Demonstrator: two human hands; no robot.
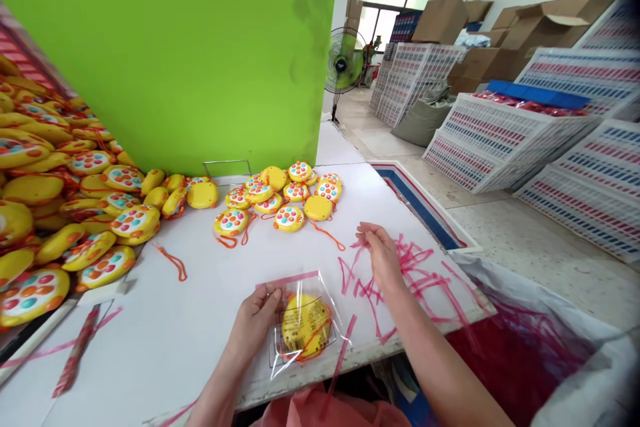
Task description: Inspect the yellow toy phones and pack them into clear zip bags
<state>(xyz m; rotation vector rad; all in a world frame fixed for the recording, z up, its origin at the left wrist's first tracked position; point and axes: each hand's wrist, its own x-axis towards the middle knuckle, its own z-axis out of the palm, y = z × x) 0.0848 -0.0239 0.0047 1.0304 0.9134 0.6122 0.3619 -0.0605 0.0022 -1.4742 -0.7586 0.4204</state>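
Note:
My left hand (257, 320) pinches the upper left edge of a clear plastic bag (325, 287) near the table's front edge. Inside the bag lies a round yellow toy (306, 327), its printed back up, with an orange cord (320, 340). A pink strip runs along the bag's top edge. My right hand (381, 252) is raised over the right side of the table, beside a tangle of pink strips (415, 273). Its fingers are loosely bent and apart, with nothing visible in them. Beyond both hands lies a group of similar yellow toys (290, 217) with coloured dots and orange cords.
A large heap of yellow toys (115, 227) fills the table's left side. A red-handled tool (77, 353) lies at front left. A green panel (200, 60) stands behind. Off the right edge is a white bag (570, 373) with pink strips; crates (493, 137) stand beyond.

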